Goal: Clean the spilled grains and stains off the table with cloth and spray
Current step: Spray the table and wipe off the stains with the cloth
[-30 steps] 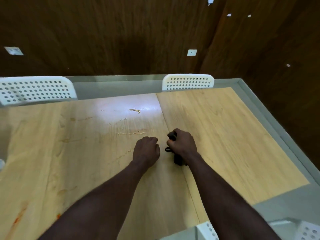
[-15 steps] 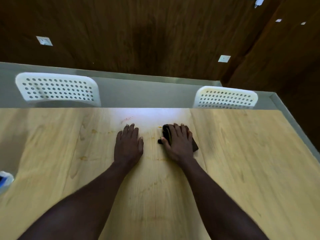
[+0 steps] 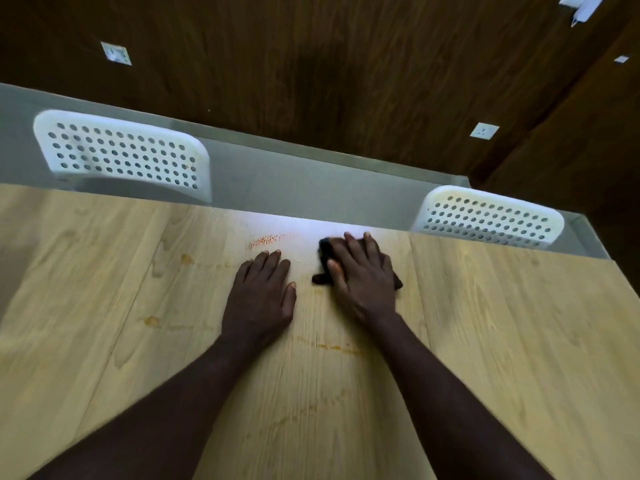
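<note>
grips: two showing, left grip and right grip, both lying flat, fingers straight
forearms: two reaching in from the near edge
cloth: one dark cloth, showing under the right grip
desk: one wooden desk carrying it all
chairs: two white perforated backs standing past the far edge, left chair and right chair
wall plates: three white ones sitting on the dark wall: left plate, middle plate, small plate
stains: one red-orange smear, two yellowish spots, upper spot and lower spot, one yellowish streak; fainter marks blurring, not counting those
</note>
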